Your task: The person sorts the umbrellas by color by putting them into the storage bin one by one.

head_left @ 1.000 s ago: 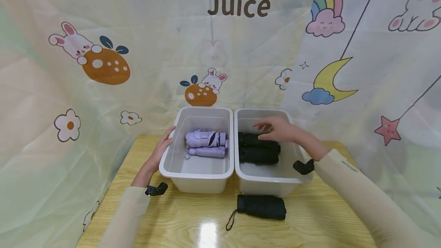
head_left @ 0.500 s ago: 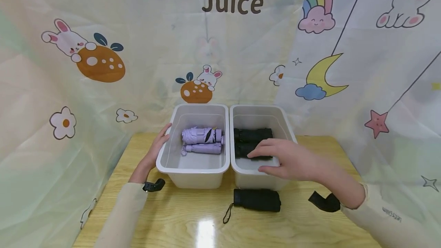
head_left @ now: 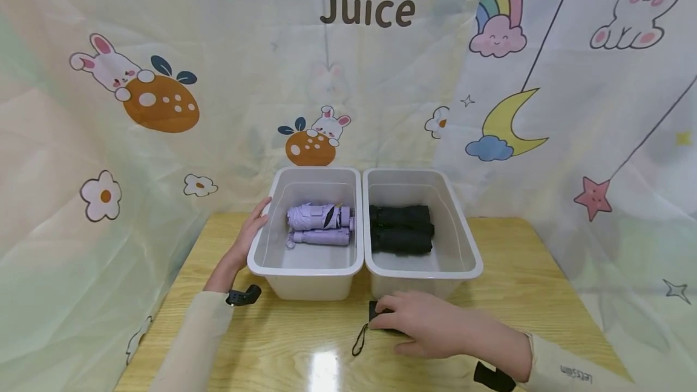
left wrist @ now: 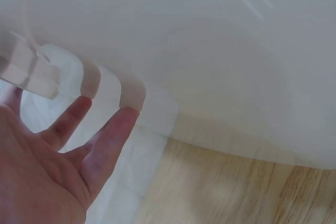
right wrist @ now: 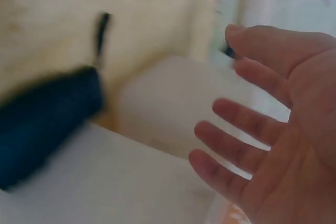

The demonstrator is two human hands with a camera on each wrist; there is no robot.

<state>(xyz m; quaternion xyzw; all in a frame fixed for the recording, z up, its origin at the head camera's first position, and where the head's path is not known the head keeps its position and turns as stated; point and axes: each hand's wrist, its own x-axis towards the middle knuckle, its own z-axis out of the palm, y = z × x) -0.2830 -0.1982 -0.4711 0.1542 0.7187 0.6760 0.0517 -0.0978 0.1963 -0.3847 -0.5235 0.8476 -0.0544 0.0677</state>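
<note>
My left hand (head_left: pixel 247 238) rests against the outer left side of the left white bin (head_left: pixel 307 271), its fingers extended; in the left wrist view the fingertips touch the pale wall. Two purple folded umbrellas lie in that bin, a thicker one (head_left: pixel 311 216) behind a slimmer one (head_left: pixel 322 236). The right white bin (head_left: pixel 425 274) holds two black folded umbrellas (head_left: pixel 402 241) side by side. My right hand (head_left: pixel 427 323) hovers over another black folded umbrella (right wrist: pixel 50 116) on the table and hides most of it in the head view. The right wrist view shows the spread fingers apart from it.
The bins stand side by side on a wooden table (head_left: pixel 272 343). A wrist loop (head_left: pixel 359 341) trails from the umbrella on the tabletop. Behind and beside the table hangs a printed cloth (head_left: pixel 234 107).
My right hand has come out of the right bin and moved toward me, down to the black umbrella on the table. The left hand stays at the left bin.
</note>
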